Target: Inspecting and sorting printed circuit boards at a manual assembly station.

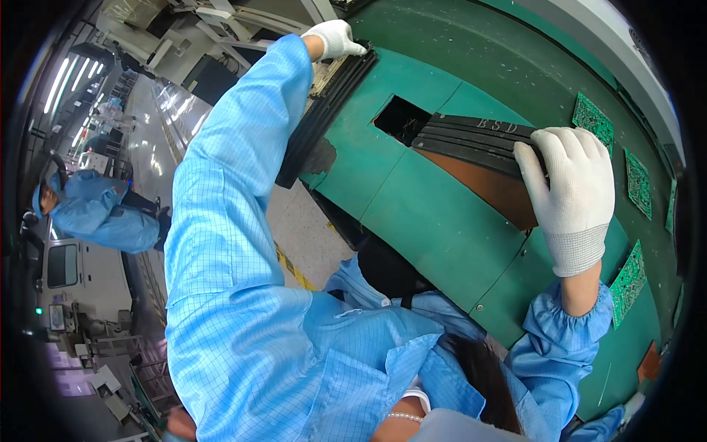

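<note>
- Reaching far out, the left hand (335, 37), in a white knit glove, curls its fingers over the top end of a long stack of black trays (324, 114) at the left edge of the green table (434, 221); the hand is closed on that end.
- Its blue sleeve (236, 169) stretches across the view from the lower edge up to the stack.
- The right hand (571, 184), also gloved, lies palm down with fingers together on the near end of a second stack of black trays (471, 140), gripping that end.
- This second stack lies in the middle of the table, beside a dark square opening (401, 118), with a brown board (493, 188) under it.
- Green circuit boards (637, 180) lie in a row along the table's right side, well apart from both hands.
- Another person (96, 210) in a blue coat stands far left, on the shiny floor (166, 125).
</note>
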